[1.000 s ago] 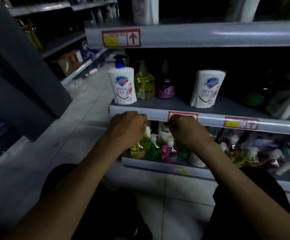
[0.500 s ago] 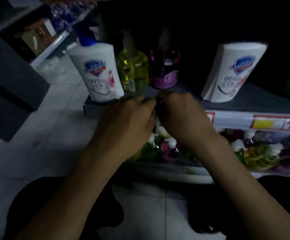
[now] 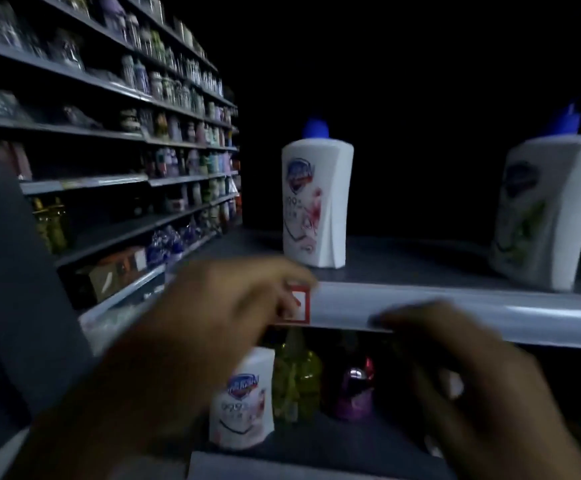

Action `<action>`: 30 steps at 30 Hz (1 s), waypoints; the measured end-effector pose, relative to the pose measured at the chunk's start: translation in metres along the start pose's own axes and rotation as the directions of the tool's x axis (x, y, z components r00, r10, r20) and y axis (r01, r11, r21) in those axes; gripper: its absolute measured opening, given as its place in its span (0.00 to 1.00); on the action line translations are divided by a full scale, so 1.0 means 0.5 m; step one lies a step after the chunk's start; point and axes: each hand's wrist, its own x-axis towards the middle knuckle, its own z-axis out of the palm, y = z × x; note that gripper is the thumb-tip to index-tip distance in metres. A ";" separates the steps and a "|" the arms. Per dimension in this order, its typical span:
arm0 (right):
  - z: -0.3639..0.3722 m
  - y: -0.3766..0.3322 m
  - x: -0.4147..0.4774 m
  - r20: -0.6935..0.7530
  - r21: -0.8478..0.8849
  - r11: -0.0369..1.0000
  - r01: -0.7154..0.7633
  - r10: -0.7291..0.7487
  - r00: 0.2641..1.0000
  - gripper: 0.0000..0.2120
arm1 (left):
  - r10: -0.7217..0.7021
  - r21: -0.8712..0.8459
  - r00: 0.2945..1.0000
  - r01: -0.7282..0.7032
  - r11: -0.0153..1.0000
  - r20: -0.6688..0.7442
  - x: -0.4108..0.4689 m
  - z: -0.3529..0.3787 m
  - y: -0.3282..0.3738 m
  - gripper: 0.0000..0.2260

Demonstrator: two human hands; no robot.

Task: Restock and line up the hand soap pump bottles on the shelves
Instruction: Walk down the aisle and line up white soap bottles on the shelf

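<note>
Hovering at the shelf edge, left hand and right hand blur; grips unreadable. Two white bottles stand well apart: restocking looks barely begun.

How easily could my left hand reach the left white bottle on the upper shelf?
Probably yes: the left hand is at the shelf edge below the white bottle, with nothing between them.

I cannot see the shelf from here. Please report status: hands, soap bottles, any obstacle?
Left hand at shelf edge, right hand under it; both blurred, grip unclear. White bottle stands on that shelf, untouched. No obstacle seen.
</note>
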 end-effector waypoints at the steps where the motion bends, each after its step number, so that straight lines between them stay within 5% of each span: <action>1: -0.011 0.000 0.028 0.013 0.057 0.997 -0.058 0.057 0.998 0.10 | 0.063 -0.003 0.989 -0.064 0.998 -0.137 0.009 -0.027 0.000 0.12; 3: -0.018 0.022 0.097 0.003 0.102 0.978 -0.181 0.182 0.983 0.15 | 0.042 -0.014 0.924 -0.052 0.999 -0.380 0.022 -0.093 -0.037 0.12; 6: 0.013 0.047 0.194 0.117 0.112 0.917 -0.382 0.369 0.922 0.30 | -0.174 -0.226 0.850 0.067 0.972 -0.497 0.049 -0.126 -0.104 0.10; 8: 0.044 0.053 0.234 0.276 0.178 0.867 -0.465 0.409 0.870 0.31 | -0.320 -0.368 0.844 0.160 0.916 -0.429 0.058 -0.124 -0.151 0.12; 13: 0.112 0.064 0.289 0.294 0.277 0.817 -0.505 0.428 0.854 0.26 | -0.425 -0.524 0.898 0.312 0.793 -0.109 0.079 -0.096 -0.209 0.10; 19: 0.171 0.037 0.327 0.483 0.468 0.698 -0.542 0.312 0.818 0.14 | -0.453 -0.600 0.887 0.314 0.736 -0.092 0.079 -0.064 -0.230 0.10; 22: 0.207 0.011 0.339 0.523 0.457 0.732 -0.505 0.237 0.818 0.12 | -0.498 -0.653 0.859 0.310 0.691 -0.119 0.066 -0.053 -0.227 0.12; 25: 0.234 -0.008 0.340 0.553 0.254 0.881 -0.400 0.207 0.807 0.17 | -0.502 -0.682 0.855 0.291 0.671 -0.129 0.048 -0.059 -0.229 0.17; 30: 0.244 -0.003 0.331 0.471 0.009 0.965 -0.263 0.228 0.852 0.28 | -0.457 -0.650 0.876 0.258 0.714 -0.155 0.024 -0.067 -0.223 0.09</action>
